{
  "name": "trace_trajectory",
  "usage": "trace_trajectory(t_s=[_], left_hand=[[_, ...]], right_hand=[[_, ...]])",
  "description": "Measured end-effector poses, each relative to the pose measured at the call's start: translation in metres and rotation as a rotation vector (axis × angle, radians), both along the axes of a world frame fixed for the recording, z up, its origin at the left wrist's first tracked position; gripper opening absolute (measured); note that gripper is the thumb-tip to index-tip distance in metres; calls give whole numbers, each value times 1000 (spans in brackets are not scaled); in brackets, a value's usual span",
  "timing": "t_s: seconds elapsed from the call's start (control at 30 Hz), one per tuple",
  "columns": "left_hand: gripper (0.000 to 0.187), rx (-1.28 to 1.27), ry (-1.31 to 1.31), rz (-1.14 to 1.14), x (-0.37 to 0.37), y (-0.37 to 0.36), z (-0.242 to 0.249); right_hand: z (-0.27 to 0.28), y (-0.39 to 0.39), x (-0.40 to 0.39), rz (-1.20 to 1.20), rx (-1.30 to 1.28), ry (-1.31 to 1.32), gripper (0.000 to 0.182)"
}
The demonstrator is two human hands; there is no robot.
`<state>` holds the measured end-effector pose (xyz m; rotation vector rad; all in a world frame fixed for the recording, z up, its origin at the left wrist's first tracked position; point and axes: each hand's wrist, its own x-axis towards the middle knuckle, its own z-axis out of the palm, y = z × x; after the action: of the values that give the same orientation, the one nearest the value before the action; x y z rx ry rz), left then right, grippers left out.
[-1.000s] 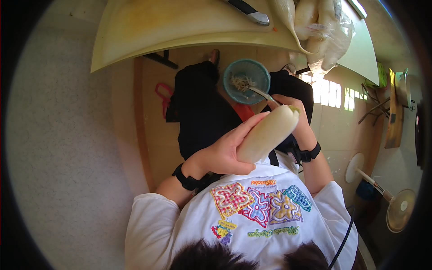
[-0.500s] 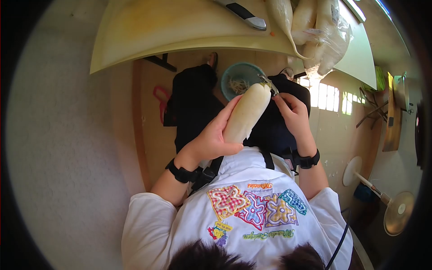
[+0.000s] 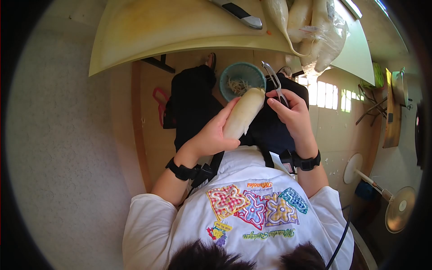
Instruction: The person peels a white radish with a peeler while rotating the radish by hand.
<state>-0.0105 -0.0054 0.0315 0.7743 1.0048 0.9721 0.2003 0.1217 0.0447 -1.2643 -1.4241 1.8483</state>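
A white daikon radish (image 3: 244, 113) lies slanted in my left hand (image 3: 213, 130), whose fingers and thumb wrap its lower part. A small loose flap of peel hangs from the radish's right side. My right hand (image 3: 291, 112) is closed on the handle of a metal peeler (image 3: 275, 81), its head pointing up and away from me, just right of the radish's top end. Below the radish, between my legs, a teal basin (image 3: 223, 83) on the floor holds pale strips of peel.
On the table (image 3: 148, 38) ahead rest a black-and-silver-handled knife (image 3: 243, 15) and several more radishes in a clear plastic bag (image 3: 330, 38). A pink-handled thing (image 3: 160, 101) is on the floor at left. At right stand a fan (image 3: 399, 209) and a folding stand (image 3: 374, 105).
The peeler has swung from the radish's top end to upright beside it, apart from the radish. The radish has shifted slightly down and left in my left hand.
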Motion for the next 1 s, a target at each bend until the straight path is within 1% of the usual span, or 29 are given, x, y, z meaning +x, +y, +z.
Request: trace_trajectory(t_s=[0.1, 0.23, 0.3, 0.4, 0.53, 0.83, 1.0], left_hand=[[106, 2, -24, -19, 1, 0, -2], [106, 11, -44, -29, 0, 1, -4], [105, 13, -55, -34, 0, 0, -7], [105, 0, -20, -42, 1, 0, -4], [105, -28, -57, -48, 2, -1, -4], [104, -19, -13, -41, 3, -3, -5], [103, -61, 6, -58, 0, -3, -8]], right_hand=[[-4, -1, 2, 21, 54, -76, 25], [-6, -3, 2, 23, 90, -80, 28], [-11, -5, 2, 25, 169, -36, 30], [-8, -8, -2, 37, 200, -36, 30], [-12, -8, 1, 50, 201, -46, 30], [-18, -13, 0, 30, 233, -17, 23], [-21, -13, -2, 34, 246, -9, 20]])
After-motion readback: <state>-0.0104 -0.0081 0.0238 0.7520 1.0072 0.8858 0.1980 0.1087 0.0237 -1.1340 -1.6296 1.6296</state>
